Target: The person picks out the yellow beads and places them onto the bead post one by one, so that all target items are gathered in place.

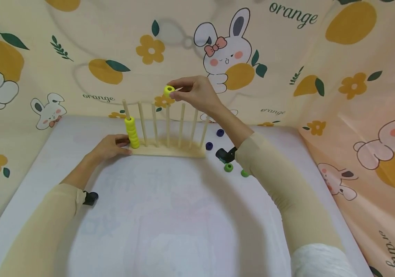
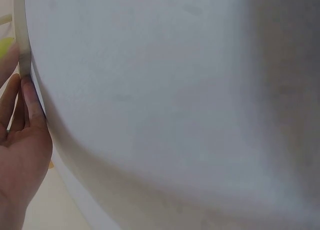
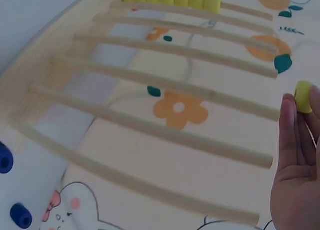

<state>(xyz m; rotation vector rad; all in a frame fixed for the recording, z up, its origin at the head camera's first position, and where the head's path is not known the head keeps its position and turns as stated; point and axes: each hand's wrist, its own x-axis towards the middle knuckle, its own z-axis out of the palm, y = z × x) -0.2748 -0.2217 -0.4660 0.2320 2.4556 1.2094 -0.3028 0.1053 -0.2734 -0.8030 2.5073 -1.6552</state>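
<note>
A wooden peg rack (image 1: 170, 151) with a row of upright pegs stands on the table. Its leftmost peg carries a stack of yellow beads (image 1: 132, 134), with the peg's top sticking out above. At the rack's left end, my left hand (image 1: 109, 147) grips the base's edge; the left wrist view shows its fingers (image 2: 32, 103) against the base. My right hand (image 1: 197, 94) is raised above the middle pegs and pinches a yellow bead (image 1: 169, 90) between thumb and fingers. That bead (image 3: 303, 97) is clear of the peg tips in the right wrist view.
Right of the rack lie two dark blue beads (image 1: 220, 132) and two green beads (image 1: 228, 167), one partly behind the right sleeve. A black wrist device (image 1: 226, 155) shows by the right forearm, another (image 1: 91, 198) by the left. Patterned cloth (image 1: 170, 34) hangs behind the table.
</note>
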